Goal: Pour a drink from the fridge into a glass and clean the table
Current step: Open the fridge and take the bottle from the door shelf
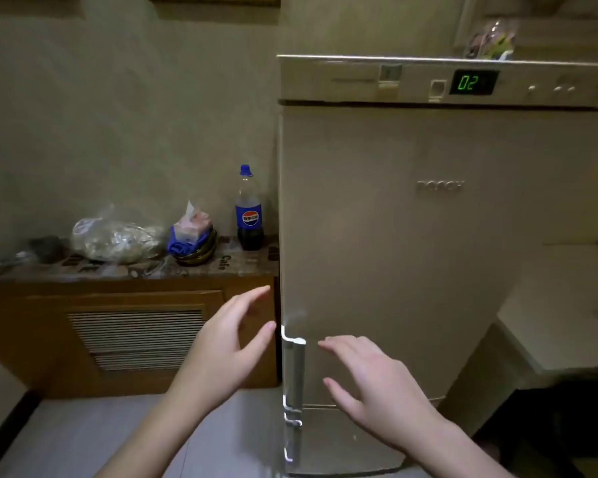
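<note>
A tall beige fridge [411, 236] stands in front of me with its door closed and a green "02" display near the top. A shiny vertical handle [293, 367] runs down its left edge. My left hand [221, 350] hovers open just left of the handle, fingers spread and empty. On the right side of the handle my right hand [373, 384] is held open in front of the door, palm down. A cola bottle [249, 210] with a blue cap stands upright on the cabinet top beside the fridge. No glass is visible.
A wooden cabinet [128, 332] with a slatted vent sits left of the fridge. On its patterned top are a clear plastic bag [114, 238], a bowl holding a blue cloth [187, 243] and a tissue pack [194, 220]. A pale counter [563, 305] lies at the right.
</note>
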